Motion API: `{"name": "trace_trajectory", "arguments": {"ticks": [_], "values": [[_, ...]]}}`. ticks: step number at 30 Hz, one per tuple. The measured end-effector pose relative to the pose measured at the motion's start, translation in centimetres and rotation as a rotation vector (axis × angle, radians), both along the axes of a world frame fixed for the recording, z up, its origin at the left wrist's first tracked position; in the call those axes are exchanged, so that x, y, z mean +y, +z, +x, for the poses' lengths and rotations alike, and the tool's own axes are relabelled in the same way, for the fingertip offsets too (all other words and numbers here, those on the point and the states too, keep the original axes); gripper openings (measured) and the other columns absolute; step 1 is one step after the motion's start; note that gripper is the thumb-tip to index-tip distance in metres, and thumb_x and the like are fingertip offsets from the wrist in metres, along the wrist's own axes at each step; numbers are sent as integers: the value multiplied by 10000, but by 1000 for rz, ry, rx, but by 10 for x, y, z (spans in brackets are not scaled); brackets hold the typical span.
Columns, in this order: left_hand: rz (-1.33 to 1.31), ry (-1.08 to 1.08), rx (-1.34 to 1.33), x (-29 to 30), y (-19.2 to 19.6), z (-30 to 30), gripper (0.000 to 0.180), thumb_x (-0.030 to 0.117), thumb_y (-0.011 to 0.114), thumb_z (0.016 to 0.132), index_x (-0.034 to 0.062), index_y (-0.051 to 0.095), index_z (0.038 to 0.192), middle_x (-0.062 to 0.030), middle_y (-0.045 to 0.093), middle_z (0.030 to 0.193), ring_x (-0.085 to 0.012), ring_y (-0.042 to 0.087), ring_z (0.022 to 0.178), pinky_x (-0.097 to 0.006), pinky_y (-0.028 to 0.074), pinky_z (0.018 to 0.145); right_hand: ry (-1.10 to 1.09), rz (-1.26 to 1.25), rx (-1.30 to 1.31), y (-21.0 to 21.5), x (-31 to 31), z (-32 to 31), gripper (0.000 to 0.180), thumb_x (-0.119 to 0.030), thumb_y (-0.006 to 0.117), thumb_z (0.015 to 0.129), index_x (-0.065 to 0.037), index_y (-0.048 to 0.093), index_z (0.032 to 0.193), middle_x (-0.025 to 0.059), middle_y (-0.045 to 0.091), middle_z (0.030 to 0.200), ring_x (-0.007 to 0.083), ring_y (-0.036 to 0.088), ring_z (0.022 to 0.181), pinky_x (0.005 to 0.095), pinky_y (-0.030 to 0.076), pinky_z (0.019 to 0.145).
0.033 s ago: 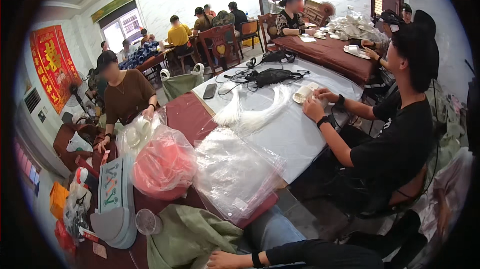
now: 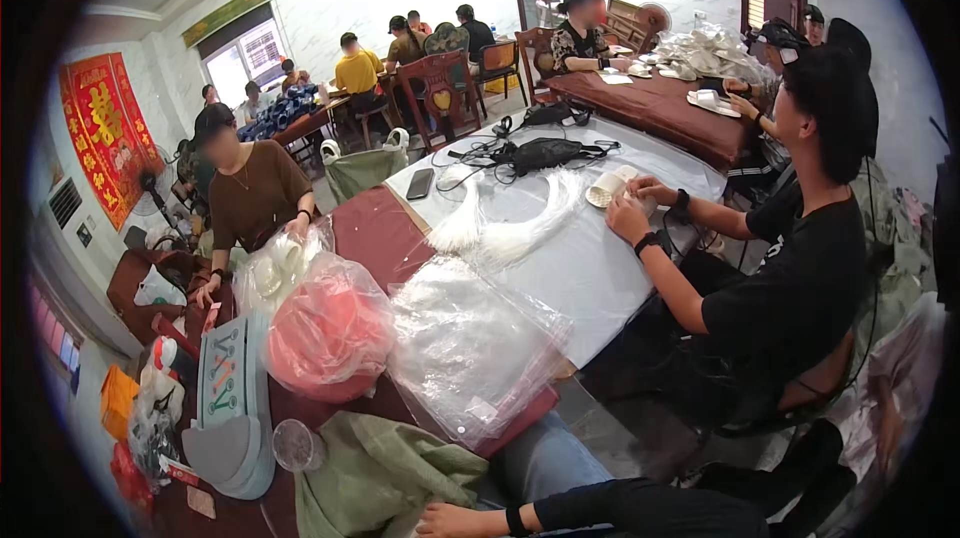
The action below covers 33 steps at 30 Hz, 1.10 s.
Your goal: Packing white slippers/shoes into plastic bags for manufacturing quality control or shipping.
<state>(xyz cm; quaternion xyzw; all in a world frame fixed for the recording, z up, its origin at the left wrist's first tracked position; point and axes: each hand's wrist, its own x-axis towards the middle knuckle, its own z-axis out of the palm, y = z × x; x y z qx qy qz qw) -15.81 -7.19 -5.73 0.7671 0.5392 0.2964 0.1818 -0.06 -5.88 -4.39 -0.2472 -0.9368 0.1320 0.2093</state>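
Observation:
My right hand comes in at the lower edge, its black-sleeved arm reaching from the right, with a dark band at the wrist. It lies beside a crumpled olive-green cloth. The rim of the picture cuts off its lower part, so how the fingers are held does not show. My left hand is out of the picture. Beyond the cloth, a stack of clear plastic bags lies on the table, next to a red bundle wrapped in clear plastic. A clear plastic cup stands left of the cloth.
A grey-and-blue case stands at the left. White strands, a phone and a black pouch lie on the white sheet. At the right a person holds a cream slipper. Another person stands across the table.

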Motion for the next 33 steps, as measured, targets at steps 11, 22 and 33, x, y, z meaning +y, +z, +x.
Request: {"name": "trace_trajectory", "arguments": {"ticks": [11, 22, 33], "values": [[47, 292, 3, -66, 50, -50, 767, 543, 524, 855, -5, 340, 1359, -231, 342, 1399, -441, 347, 1259, -522, 301, 1030, -31, 3, -19, -25, -22, -25, 266, -268, 639, 705, -107, 606, 915, 77, 552, 795, 274, 532, 816, 489, 436, 789], [356, 92, 106, -37, 61, -25, 542, 381, 520, 919, -20, 422, 1270, -286, 413, 1305, -460, 391, 1190, -518, 333, 985, -282, 219, 465, 44, 53, 90, 281, -117, 597, 747, -43, 565, 1016, 140, 585, 1069, 325, 559, 1017, 405, 452, 892], [385, -422, 143, 103, 9, 144, 571, 336, 634, 810, 158, 471, 1328, -244, 301, 1402, -415, 297, 1285, -534, 292, 1023, -918, 248, 43, 10, 76, 236, 456, -365, 627, 816, -141, 573, 1209, 73, 514, 1309, 297, 456, 1197, 470, 337, 1000]]}}
